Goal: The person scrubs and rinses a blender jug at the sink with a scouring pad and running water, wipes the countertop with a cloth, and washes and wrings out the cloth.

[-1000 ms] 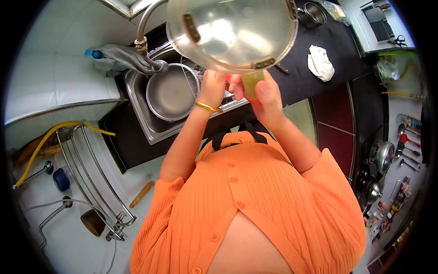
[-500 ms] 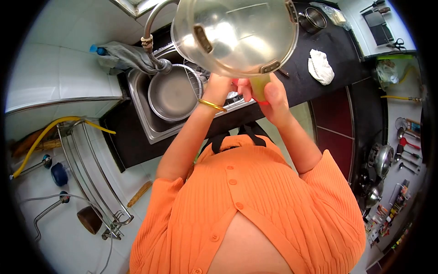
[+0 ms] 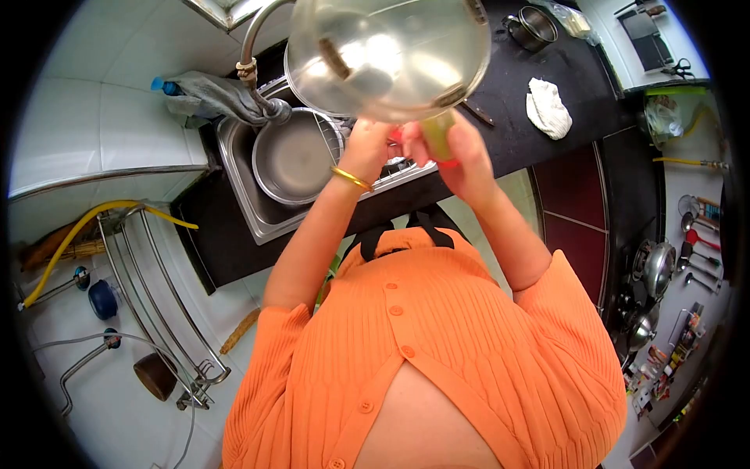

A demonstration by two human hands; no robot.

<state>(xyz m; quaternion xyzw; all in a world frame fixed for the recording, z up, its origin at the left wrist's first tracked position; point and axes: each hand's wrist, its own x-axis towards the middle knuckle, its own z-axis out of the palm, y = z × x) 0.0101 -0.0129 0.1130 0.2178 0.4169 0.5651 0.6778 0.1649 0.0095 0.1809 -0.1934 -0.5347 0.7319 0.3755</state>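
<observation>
Trainee: Head view. State the condition of each hand.

Instructor: The right hand (image 3: pixel 469 160) is closed around a green piece (image 3: pixel 438 137), thumb on one side and fingers on the other. The left hand (image 3: pixel 368 145), wrist marked by a gold bangle (image 3: pixel 351 178), reaches up just beside it. Its fingertips are masked and blurred, so their opening and any hold cannot be told.

Trainee: Locate the work.

Instructor: The green piece is between the hands, directly below a large round shiny piece (image 3: pixel 391 59). The round shiny piece fills the top centre and covers part of the counter (image 3: pixel 512 82). Whether the two are joined cannot be confirmed.

Trainee: Which step is in hand?

Instructor: In my judgement, a two-handed handling step: the parts appear raised and supported, not set down.

Trainee: What does the next move call for?

Instructor: As a judgement, a steady right-hand grip, a confirmed left-hand contact, and clearance between the round shiny piece and the faucet (image 3: pixel 248 66).

Trainee: List the surroundings.

Instructor: To the left, a metal basin (image 3: pixel 293 160) sits inside the sink (image 3: pixel 259 228). To the right, a knife-like tool (image 3: pixel 479 114) lies on the counter, with a white cloth (image 3: pixel 548 108) farther right. A dark metal mug (image 3: pixel 536 30) stands toward the back.
</observation>
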